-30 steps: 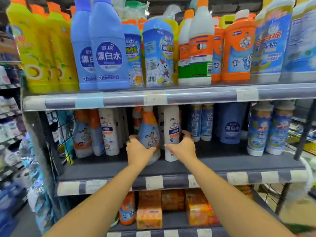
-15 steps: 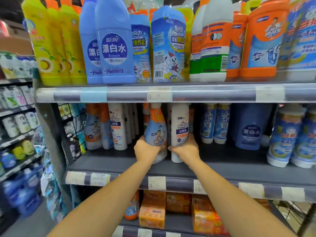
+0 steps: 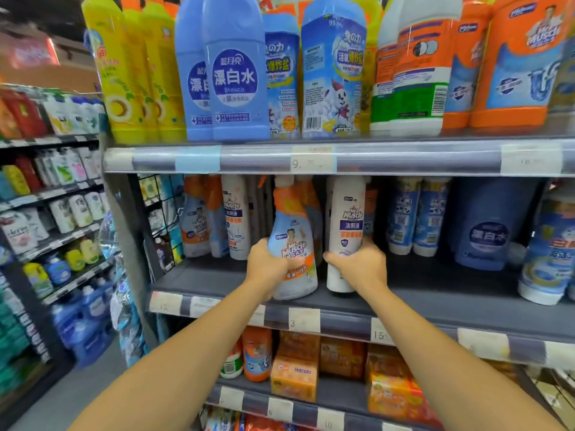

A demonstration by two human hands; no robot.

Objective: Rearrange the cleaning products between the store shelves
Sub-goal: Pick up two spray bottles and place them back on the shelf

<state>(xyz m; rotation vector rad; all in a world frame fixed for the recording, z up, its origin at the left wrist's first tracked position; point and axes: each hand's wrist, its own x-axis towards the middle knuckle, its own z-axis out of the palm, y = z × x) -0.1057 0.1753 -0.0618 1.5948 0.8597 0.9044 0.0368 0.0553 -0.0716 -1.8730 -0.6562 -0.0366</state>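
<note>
Two bottles taken in hand on the middle shelf [image 3: 435,293].
Within the last second both hands have passed from reaching to gripping. The left hand [image 3: 264,265] curls its fingers [image 3: 294,263] round the spray bottle [image 3: 292,231], now tilted and drawn toward the shelf's front edge. The right hand [image 3: 361,269] wraps the lower body of the white bottle [image 3: 345,219] just beside it, upright; whether its base has left the shelf cannot be told. Both products seem secured for withdrawal, so the transfer is probably beginning.
</note>
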